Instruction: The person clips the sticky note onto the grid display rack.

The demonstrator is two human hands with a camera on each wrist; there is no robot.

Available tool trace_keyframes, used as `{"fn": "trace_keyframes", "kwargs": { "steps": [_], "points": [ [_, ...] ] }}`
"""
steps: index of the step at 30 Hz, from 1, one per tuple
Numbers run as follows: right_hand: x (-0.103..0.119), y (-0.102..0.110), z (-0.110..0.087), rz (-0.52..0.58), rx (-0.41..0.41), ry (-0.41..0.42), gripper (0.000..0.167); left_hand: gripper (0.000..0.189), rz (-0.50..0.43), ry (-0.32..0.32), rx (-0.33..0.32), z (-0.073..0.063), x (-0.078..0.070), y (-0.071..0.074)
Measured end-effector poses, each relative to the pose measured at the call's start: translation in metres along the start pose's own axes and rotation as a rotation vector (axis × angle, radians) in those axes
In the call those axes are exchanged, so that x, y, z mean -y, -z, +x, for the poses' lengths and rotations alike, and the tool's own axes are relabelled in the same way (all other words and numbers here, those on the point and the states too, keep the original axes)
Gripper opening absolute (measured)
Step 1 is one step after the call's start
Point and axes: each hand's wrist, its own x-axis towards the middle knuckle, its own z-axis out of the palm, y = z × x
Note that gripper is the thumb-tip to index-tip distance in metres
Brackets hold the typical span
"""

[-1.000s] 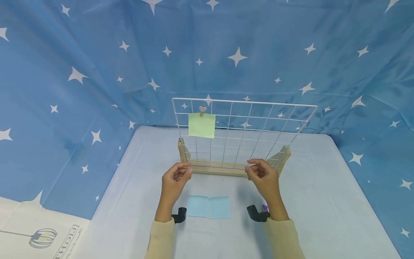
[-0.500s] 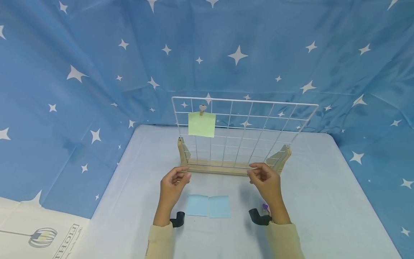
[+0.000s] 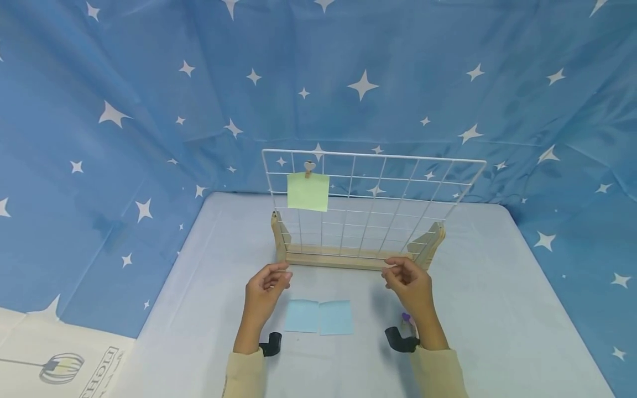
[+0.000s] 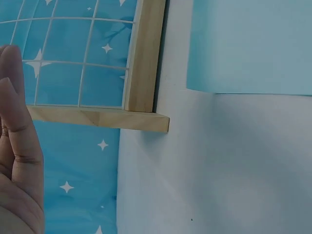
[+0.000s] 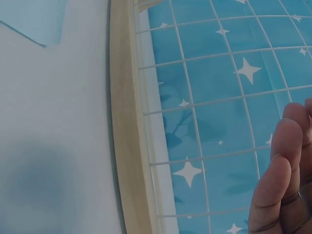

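My left hand [image 3: 265, 287] hovers in front of the left end of a wire grid stand, fingers loosely bent and holding nothing. Opposite it, my right hand [image 3: 412, 282] is held the same way near the stand's right end, also without anything in it. The white wire grid [image 3: 373, 155] leans back on a wooden base [image 3: 338, 260]. A heart-topped clip [image 3: 309, 168] fixes a green sticky note [image 3: 307, 194] at its upper left. Two blue sticky notes [image 3: 301, 317] lie side by side between the forearms. Both wrist views show fingers [image 4: 24, 141] beside the grid.
A small purple item [image 3: 406, 317] lies beside the right wrist, partly hidden by the arm. Black bent pieces [image 3: 400, 340] stick out at both wrists. A blue star-patterned cloth [image 3: 318, 72] hangs behind the white table [image 3: 199, 331].
Both hands have drawn back slightly from the stand toward the person, keeping their loose shape. More of the wooden base and the purple item shows. Notes and clip stay in place.
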Motion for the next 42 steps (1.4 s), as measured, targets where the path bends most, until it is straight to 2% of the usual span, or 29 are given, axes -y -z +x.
{"fn": "trace_keyframes", "kwargs": {
  "steps": [13,26,34,42],
  "points": [
    [-0.006,0.005,-0.012,-0.027,0.003,-0.094,0.018,0.027,0.007,0.033,0.014,-0.006,0.009,-0.002],
    [-0.019,0.017,-0.024,-0.097,-0.002,-0.137,0.017,0.024,0.036,0.095,0.014,-0.011,0.014,-0.002],
    [-0.025,0.025,-0.029,-0.094,0.004,-0.168,0.015,0.023,0.046,0.124,0.016,-0.012,0.022,-0.003],
    [-0.028,0.03,-0.034,-0.082,0.005,-0.196,0.014,0.022,0.051,0.128,0.024,-0.012,0.03,-0.005]
  ]
}}
